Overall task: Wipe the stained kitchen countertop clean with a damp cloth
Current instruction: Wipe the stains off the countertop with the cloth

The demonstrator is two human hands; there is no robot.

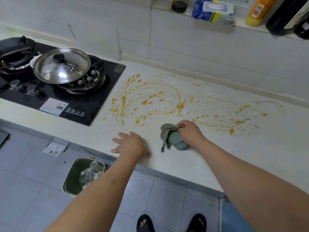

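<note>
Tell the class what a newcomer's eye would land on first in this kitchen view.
The orange-yellow stains swirl across the white countertop, right of the stove. At the near edge, the right hand grips a bunched green cloth, while the left hand lies open beside it.

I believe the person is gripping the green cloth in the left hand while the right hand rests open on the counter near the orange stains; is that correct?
Not quite: the hands are swapped. In the head view, the right hand grips the bunched green cloth, while the left hand is spread open at the countertop edge. The orange stains do lie just beyond both hands.
</note>
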